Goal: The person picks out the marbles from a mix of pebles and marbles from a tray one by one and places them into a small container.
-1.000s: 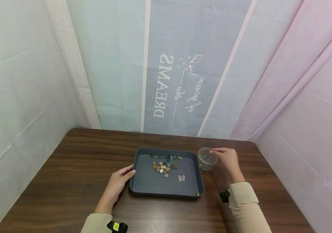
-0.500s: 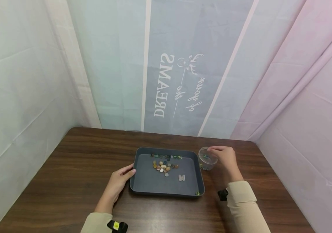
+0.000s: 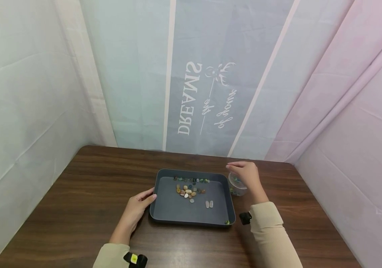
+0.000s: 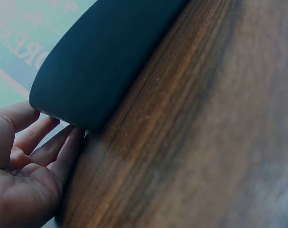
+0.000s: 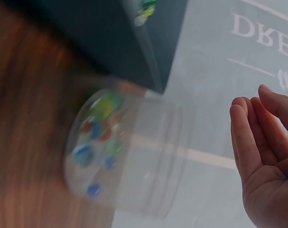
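On the table stands a dark grey rectangular tray [image 3: 184, 214] holding stones and glass pieces. My left hand [image 3: 136, 208] holds its left side, thumb on the rim; in the left wrist view the fingers [image 4: 63, 147] touch the outer wall. My right hand [image 3: 248, 174] is above a clear plastic tub [image 3: 238, 191], right of the tray. Its thumb and fingertips come close together; whether anything small is between them is hidden. Colourful glass marbles [image 5: 106, 109] lie in the tub, blurred in the right wrist view.
Green glass pieces [image 3: 194, 181] form a row along the tray's far side. Tan and white pebbles [image 3: 188, 192] cluster near the middle, with two pale oblong stones [image 3: 209, 204] to their right. A green marble [image 3: 227, 222] sits in the near right corner. A curtain [image 3: 137, 111] hangs behind the table.
My right hand has come up from the tub's mouth and moved left, toward the tray's far right corner. The left hand and the tray have stayed in place.
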`<state>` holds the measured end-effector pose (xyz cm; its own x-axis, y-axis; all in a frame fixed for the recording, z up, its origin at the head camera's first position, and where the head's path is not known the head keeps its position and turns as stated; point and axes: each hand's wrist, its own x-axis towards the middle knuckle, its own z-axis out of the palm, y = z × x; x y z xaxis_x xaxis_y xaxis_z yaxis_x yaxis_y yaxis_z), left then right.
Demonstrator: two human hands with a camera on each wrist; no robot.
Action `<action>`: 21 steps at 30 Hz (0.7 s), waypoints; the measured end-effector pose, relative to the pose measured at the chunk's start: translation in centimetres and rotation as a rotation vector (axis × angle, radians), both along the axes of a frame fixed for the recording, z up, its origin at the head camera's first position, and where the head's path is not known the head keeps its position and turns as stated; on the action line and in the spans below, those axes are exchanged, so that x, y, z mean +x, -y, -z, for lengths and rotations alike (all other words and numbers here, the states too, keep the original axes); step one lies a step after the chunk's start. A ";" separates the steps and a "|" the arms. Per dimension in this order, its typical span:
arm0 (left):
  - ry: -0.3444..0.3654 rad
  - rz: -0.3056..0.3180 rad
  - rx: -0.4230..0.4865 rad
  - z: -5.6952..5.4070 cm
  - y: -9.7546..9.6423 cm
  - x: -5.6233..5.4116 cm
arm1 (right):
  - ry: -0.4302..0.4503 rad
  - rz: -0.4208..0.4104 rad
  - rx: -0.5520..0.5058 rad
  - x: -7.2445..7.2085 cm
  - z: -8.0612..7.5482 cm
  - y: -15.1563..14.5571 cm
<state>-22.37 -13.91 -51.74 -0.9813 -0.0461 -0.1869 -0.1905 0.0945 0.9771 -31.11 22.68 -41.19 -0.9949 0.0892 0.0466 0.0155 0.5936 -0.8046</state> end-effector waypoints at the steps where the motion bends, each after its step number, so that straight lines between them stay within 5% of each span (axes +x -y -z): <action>1: 0.000 0.000 0.000 0.0 0.0 0.0 | 0.004 0.002 -0.009 -0.1 -0.2 0.3; 8: 0.005 0.008 -0.013 0.0 0.0 0.0 | 0.004 -0.039 -0.003 -0.5 -0.7 2.6; 21: 0.002 0.010 -0.009 0.1 -0.1 0.0 | 0.059 -0.091 -0.047 -0.9 1.0 5.9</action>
